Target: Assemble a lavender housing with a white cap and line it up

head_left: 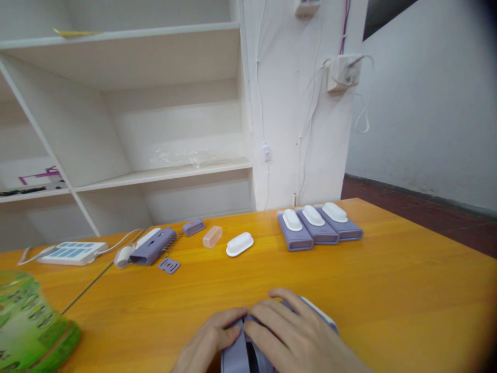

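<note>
In the head view, both hands are gripping a lilac case [236, 357] at the table's [407, 290] near edge. The left hand [207, 344] is clasping its left side, and the right hand [298, 339] is lying over its top and right. Well beyond the fingers, three lilac cases [319, 228] are sitting side by side.

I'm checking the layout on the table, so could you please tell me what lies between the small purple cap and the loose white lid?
In the head view, a translucent peach block lies between the small purple cap and the loose white lid, apart from both.
</note>
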The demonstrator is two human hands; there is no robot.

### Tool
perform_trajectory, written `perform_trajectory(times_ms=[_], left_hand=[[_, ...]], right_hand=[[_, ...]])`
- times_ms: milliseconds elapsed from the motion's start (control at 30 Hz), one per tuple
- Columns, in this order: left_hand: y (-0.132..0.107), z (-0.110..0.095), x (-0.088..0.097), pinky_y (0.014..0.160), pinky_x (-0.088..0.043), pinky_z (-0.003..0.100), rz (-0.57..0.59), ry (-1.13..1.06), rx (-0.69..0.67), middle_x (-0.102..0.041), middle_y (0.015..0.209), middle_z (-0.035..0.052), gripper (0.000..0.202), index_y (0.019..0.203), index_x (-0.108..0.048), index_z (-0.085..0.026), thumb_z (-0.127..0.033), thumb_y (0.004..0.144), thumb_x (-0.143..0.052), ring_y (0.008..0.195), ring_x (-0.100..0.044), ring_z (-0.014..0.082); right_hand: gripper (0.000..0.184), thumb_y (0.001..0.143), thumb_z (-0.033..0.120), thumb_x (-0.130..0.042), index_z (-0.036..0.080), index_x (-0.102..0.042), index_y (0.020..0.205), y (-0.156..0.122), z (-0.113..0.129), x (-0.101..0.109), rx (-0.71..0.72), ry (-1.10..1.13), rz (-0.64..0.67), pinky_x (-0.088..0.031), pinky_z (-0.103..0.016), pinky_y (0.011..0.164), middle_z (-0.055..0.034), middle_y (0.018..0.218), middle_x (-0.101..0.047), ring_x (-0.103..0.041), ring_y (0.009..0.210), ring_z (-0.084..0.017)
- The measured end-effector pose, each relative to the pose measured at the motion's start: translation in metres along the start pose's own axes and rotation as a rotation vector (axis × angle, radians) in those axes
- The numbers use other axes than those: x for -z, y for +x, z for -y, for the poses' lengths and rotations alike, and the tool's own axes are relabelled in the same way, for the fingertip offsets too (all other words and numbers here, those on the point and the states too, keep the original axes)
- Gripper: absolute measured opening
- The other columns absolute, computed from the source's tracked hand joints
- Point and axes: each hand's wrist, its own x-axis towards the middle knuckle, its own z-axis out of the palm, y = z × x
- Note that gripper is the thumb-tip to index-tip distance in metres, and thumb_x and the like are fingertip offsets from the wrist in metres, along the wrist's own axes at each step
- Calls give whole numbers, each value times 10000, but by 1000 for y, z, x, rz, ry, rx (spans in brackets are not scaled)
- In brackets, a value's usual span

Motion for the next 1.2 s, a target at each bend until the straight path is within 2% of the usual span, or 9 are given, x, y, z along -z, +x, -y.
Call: perform_trajectory(times_ms=[67,200,300,400,500,567,667,833,1200], left_hand=[[12,12,-4,952,-605,296,-11,9,44,-779,1218,12,235,1123,-765,-336,-378,908,-679,1117,-744,229],[36,33,-11,819,-661,304,-8,-11,115,-836,957,10,169,994,-803,-320,-367,852,-726,897,-802,223],[41,36,-10,867,-645,320,-15,-28,155,-832,996,18,174,994,-803,-305,-357,844,-731,949,-795,230],[37,32,-7,910,-630,371,-8,-49,181,-824,1046,28,202,1032,-792,-295,-387,886,-686,1014,-780,252],[26,24,-5,943,-612,401,14,-74,190,-815,1076,47,248,1045,-778,-289,-451,876,-697,1055,-763,273],[16,18,-5,999,-580,422,12,-80,183,-773,1208,85,445,1173,-728,-274,-468,778,-797,1150,-717,304],[2,9,-5,1097,-498,462,12,-105,195,-654,1397,149,783,1359,-593,-237,-419,658,-889,1292,-615,343],[-5,-1,-3,1077,-508,459,30,-163,240,-644,1406,138,782,1376,-565,-261,-519,697,-856,1283,-622,340],[-10,7,-5,1042,-535,441,39,-161,296,-592,1480,131,834,1389,-562,-311,-630,670,-838,1368,-551,360]], right_hand=[[238,990,348,-587,222,-617,1189,-4,-7,3,-61,15,83,-483,-367,918,-13,1092,-752,-690,948,-197],[714,830,576,-734,184,-515,1385,-15,-24,2,-109,50,255,-479,-445,958,-82,1240,-714,-666,1091,-282],[894,730,712,-767,204,-496,1413,-23,-30,-7,-158,109,307,-497,-463,909,-86,1216,-703,-673,1047,-299],[988,628,701,-850,179,-517,1397,-25,-29,-12,-168,98,263,-508,-454,856,-106,1148,-708,-678,1002,-318],[923,679,664,-838,178,-534,1402,-20,-29,-5,-164,142,273,-506,-426,892,-108,1174,-714,-679,1024,-297],[829,728,682,-788,217,-576,1381,-17,-32,5,-197,182,315,-499,-431,934,-92,1196,-720,-676,1047,-291],[798,683,724,-793,261,-645,1316,-17,-38,15,-284,243,354,-523,-428,934,-71,1175,-729,-679,1029,-286],[843,654,624,-875,221,-632,1353,-25,-38,11,-327,290,321,-576,-351,925,-93,1200,-708,-683,1065,-266],[905,676,751,-779,253,-558,1398,-49,-31,-31,-275,231,195,-536,-407,878,-84,1169,-687,-653,1000,-290]])
